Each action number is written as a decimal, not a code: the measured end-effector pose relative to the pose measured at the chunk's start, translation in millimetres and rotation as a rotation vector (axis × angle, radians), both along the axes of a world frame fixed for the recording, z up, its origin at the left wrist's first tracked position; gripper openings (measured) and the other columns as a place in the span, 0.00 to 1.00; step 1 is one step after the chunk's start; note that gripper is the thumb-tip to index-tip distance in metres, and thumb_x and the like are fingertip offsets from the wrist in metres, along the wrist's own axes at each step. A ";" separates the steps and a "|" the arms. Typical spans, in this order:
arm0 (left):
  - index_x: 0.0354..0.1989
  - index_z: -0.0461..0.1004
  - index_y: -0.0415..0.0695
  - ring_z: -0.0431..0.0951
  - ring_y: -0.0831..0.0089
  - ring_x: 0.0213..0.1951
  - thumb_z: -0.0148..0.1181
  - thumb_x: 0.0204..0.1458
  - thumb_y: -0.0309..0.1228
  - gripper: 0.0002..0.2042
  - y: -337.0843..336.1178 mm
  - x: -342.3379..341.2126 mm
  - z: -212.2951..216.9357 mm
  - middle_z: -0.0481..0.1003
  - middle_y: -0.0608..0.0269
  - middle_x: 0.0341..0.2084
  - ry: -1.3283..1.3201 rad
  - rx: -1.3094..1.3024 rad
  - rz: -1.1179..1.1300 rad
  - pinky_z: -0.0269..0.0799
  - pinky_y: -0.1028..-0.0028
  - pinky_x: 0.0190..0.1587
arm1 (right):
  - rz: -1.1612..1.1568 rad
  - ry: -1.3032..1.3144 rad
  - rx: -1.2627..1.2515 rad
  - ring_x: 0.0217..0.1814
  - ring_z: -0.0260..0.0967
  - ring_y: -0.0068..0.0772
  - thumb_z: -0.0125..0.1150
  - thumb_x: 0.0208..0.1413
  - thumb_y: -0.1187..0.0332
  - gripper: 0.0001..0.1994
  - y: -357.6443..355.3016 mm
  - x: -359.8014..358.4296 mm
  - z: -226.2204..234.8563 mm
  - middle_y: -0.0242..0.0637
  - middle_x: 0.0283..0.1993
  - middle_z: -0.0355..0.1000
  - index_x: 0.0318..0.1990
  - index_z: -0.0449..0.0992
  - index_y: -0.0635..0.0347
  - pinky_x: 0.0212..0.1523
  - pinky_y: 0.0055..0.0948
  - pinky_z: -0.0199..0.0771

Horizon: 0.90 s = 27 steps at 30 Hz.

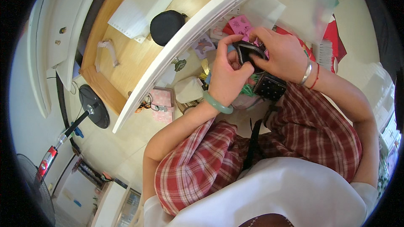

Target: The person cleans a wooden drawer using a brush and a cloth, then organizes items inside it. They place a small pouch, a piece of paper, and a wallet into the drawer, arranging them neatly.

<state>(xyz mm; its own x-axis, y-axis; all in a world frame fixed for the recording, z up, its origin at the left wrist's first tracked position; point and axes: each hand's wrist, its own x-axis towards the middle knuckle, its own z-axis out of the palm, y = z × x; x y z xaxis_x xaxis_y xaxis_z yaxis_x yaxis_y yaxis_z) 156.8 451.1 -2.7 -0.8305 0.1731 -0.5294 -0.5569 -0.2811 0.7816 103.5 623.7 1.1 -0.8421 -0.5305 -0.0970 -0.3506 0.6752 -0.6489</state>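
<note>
Between my two hands is a small black zippered pouch [249, 51], its toothed zipper edges spread apart. My left hand [229, 73], with a green bangle at the wrist, grips the pouch's left side with bent fingers. On the other side, my right hand [283, 55] holds the rim, its thumb at the mouth of the pouch. What lies inside cannot be made out. Just below my right hand is a dark dotted box [269, 87]. A pink patterned card [241, 25] lies on the floor beyond the pouch.
An open wooden drawer with a white front [185, 27] stands at the left, holding papers [145, 4] and a round black case [167, 28]. A pink floral box [162, 105], a white brush [325, 54] and mixed small items lie on the floor. A standing fan [35, 185] is far left.
</note>
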 end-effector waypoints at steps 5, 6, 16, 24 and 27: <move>0.59 0.57 0.43 0.66 0.80 0.15 0.49 0.47 0.15 0.28 -13.9 -1.0 3.7 0.62 0.70 0.19 -0.121 0.094 0.048 0.78 0.72 0.21 | 0.029 -0.102 0.227 0.35 0.73 0.57 0.61 0.47 0.68 0.15 0.7 -13.1 7.3 0.50 0.28 0.74 0.42 0.67 0.59 0.35 0.52 0.72; 0.59 0.57 0.43 0.66 0.80 0.15 0.49 0.47 0.15 0.28 -14.0 -2.5 4.8 0.62 0.70 0.19 -0.118 0.090 0.042 0.78 0.72 0.21 | 0.036 -0.116 0.209 0.35 0.72 0.57 0.60 0.46 0.70 0.15 3.1 -14.5 7.4 0.49 0.28 0.74 0.43 0.68 0.59 0.36 0.51 0.71; 0.63 0.57 0.47 0.73 0.66 0.45 0.54 0.58 0.43 0.27 -14.2 4.5 -5.4 0.68 0.57 0.45 -0.068 0.039 0.019 0.78 0.59 0.44 | 0.060 0.029 0.095 0.32 0.72 0.56 0.58 0.49 0.71 0.11 9.9 -12.4 8.6 0.47 0.27 0.73 0.40 0.67 0.57 0.32 0.51 0.72; 0.60 0.64 0.50 0.72 0.63 0.56 0.45 0.64 0.50 0.23 -17.5 -2.8 -12.4 0.71 0.59 0.55 -0.347 0.656 -0.022 0.69 0.55 0.59 | 0.151 -0.100 -0.049 0.36 0.74 0.49 0.63 0.47 0.72 0.18 -4.7 -0.8 42.2 0.44 0.34 0.75 0.48 0.72 0.54 0.35 0.40 0.73; 0.60 0.65 0.48 0.73 0.64 0.55 0.47 0.64 0.47 0.21 -23.3 3.1 -14.3 0.72 0.59 0.54 -0.366 0.683 0.030 0.68 0.58 0.60 | 0.161 -0.222 -0.216 0.33 0.75 0.42 0.65 0.50 0.69 0.16 1.5 -16.1 52.6 0.44 0.35 0.75 0.47 0.73 0.59 0.34 0.35 0.74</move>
<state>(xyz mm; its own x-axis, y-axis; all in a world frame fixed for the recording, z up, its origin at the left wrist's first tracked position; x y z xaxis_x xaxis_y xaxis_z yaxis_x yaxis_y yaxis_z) 159.9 427.8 -17.1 -0.6329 0.5399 -0.5549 -0.7307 -0.6536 0.1975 87.4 625.2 53.6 -0.7167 -0.6833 -0.1395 -0.2758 0.4615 -0.8432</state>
